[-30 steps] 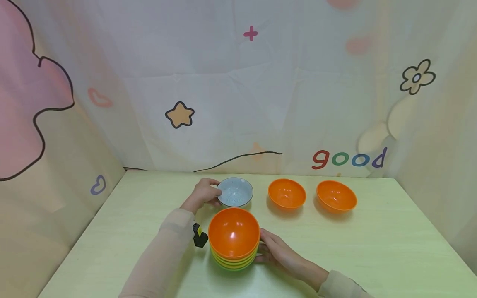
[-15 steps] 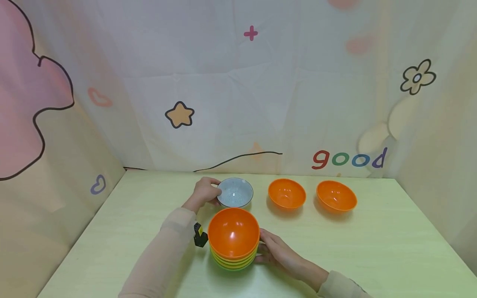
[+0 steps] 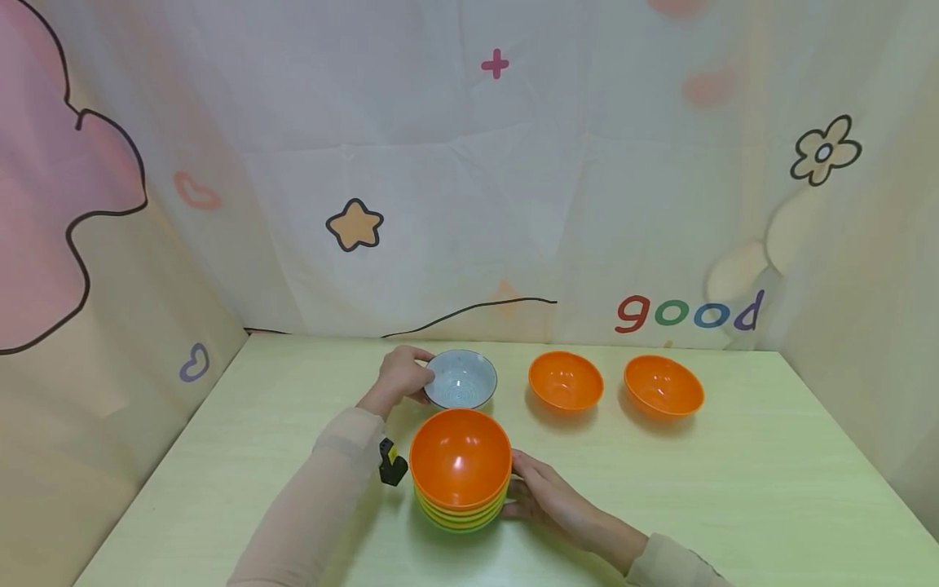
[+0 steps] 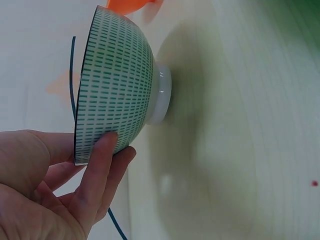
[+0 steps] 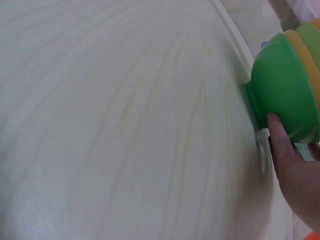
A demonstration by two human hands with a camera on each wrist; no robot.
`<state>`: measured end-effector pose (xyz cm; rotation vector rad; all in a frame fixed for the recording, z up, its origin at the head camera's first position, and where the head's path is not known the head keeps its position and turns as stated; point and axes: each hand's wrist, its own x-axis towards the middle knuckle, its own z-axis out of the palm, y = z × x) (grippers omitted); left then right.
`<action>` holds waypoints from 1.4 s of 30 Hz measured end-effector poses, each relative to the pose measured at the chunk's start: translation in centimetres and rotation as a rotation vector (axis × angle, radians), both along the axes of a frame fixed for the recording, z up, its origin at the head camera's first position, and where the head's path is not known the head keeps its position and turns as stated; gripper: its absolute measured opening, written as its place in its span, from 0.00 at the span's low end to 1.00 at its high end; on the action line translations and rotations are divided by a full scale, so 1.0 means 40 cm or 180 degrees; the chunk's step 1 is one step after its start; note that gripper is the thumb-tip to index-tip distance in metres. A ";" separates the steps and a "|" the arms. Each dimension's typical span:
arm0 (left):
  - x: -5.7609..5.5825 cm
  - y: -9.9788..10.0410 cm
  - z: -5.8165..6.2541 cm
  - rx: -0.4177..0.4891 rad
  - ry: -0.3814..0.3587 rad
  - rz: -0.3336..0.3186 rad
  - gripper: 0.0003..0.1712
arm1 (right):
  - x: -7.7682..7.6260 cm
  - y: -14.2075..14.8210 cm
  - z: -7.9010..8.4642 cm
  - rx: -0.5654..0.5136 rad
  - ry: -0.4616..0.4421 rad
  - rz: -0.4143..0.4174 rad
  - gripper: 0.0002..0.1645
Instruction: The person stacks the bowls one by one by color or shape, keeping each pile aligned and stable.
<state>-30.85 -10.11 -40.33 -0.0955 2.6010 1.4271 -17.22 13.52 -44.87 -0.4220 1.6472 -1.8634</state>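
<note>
My left hand (image 3: 405, 373) pinches the rim of a ceramic bowl (image 3: 460, 381), thumb inside and fingers against the outer wall. In the left wrist view this bowl (image 4: 115, 85) shows rows of small green dashes, a dark rim and a white foot, upright close over the table. Just in front of it stands a stack of nested bowls, an orange bowl (image 3: 460, 458) on top with yellow and green rims below. My right hand (image 3: 552, 499) holds the stack's right side, fingers and thumb spread round it. In the right wrist view a digit lies on the lowest green bowl (image 5: 282, 90).
Two orange bowls, one nearer (image 3: 565, 383) and one farther right (image 3: 663, 387), stand apart at the back of the pale wooden table (image 3: 734, 489). A printed curtain (image 3: 469, 204) hangs behind and along both sides. A black and yellow device (image 3: 392, 463) sits by my left wrist.
My left hand and the patterned bowl have shifted very slightly to the left. The right hand and the stack look unmoved.
</note>
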 end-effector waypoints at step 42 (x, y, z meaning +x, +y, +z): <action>0.043 -0.033 0.197 -0.0473 0.0145 -0.0539 0.21 | -0.003 0.003 0.001 0.0038 0.0023 0.0046 0.46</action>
